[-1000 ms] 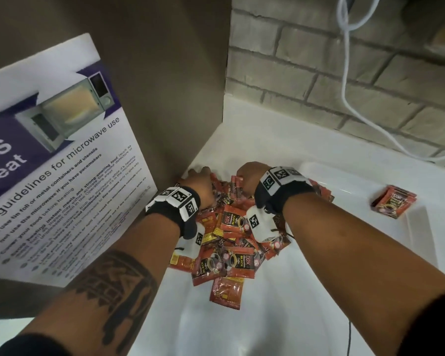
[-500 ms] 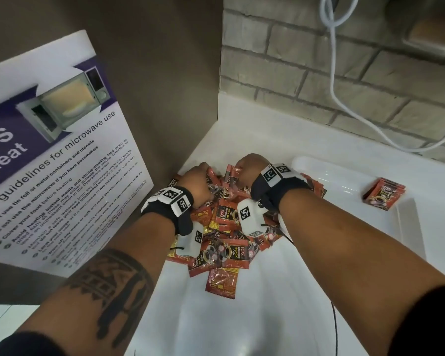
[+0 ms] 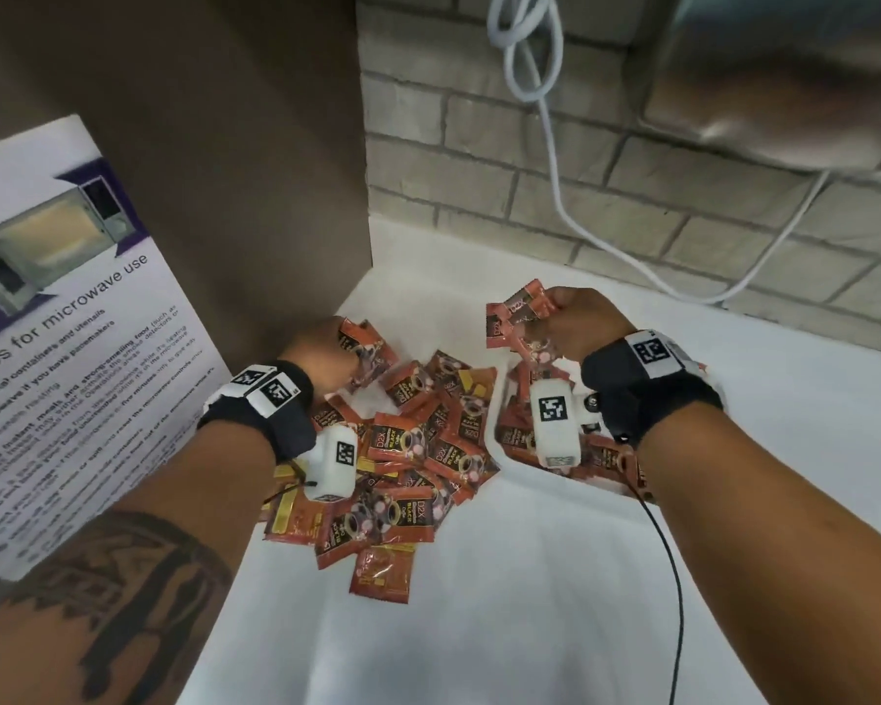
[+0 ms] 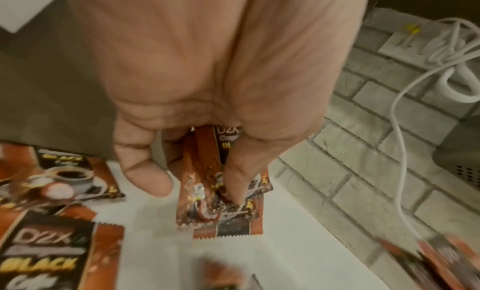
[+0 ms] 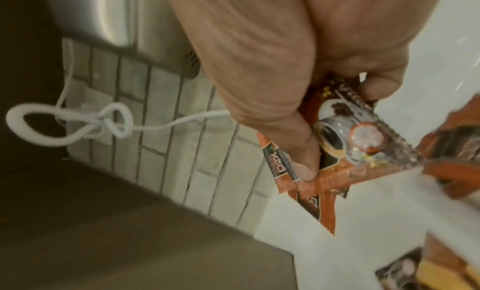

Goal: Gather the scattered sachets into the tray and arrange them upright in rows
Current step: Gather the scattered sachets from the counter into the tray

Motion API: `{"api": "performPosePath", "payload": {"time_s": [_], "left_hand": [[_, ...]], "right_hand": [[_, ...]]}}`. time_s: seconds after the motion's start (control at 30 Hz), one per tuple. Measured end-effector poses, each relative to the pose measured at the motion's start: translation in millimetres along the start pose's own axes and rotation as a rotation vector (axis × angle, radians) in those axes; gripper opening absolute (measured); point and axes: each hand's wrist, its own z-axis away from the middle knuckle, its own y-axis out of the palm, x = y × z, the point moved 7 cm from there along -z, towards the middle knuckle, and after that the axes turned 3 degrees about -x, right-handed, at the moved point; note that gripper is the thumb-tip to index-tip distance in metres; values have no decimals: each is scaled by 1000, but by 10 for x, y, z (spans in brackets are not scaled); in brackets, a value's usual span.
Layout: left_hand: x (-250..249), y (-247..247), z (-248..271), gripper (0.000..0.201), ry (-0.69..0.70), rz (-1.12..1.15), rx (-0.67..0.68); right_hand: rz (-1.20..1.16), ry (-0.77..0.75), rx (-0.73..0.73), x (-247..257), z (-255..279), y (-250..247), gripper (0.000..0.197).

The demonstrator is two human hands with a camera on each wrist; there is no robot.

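While most of the sachets (image 3: 408, 465) lie in a loose heap on the white counter (image 3: 479, 628), the gathering step is in hand, with both hands already loaded. The left hand (image 3: 321, 353) is curled round a small bunch; in the left wrist view its thumb and fingers (image 4: 235, 183) pinch two or three packets whose lower ends hang below the fingertips, just above the counter. The right hand (image 3: 576, 323) grips its own fan of sachets (image 3: 517, 318), splayed out past the fingertips at different angles, thumb (image 5: 303, 151) pressed across the top packet. Below the right wrist sits the tray (image 3: 499, 435), white with a rounded rim, and several packets lie inside it, flat or leaning rather than upright. The heap lies under and behind the left fingers, between the two wrists.

By my judgement, the gathering is well short of done and the arranging has hardly begun. The next move calls for bringing each handful over the tray, squaring the splayed packets so their edges line up, then setting them down on end against the tray wall so they do not topple. The slippery foil could let the fan slide apart if the grip loosens early.
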Motion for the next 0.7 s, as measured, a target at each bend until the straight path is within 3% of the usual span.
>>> {"api": "performPosePath", "payload": {"time_s": [0.17, 0.33, 0.43, 0.6, 0.7], "left_hand": [[-415, -75, 118, 27, 48, 82, 19], [-989, 131, 327, 2, 162, 204, 129], [-1290, 387, 464, 23, 227, 190, 240], [-1515, 825, 576, 29, 259, 38, 328], [-1525, 981, 624, 31, 266, -59, 343]], "right_hand": [[348, 44, 78, -431, 221, -149, 16], [330, 62, 142, -584, 405, -27, 45], [297, 68, 170, -609, 457, 98, 35], [278, -2, 236, -610, 526, 184, 27], [364, 3, 224, -667, 538, 150, 35]]}}
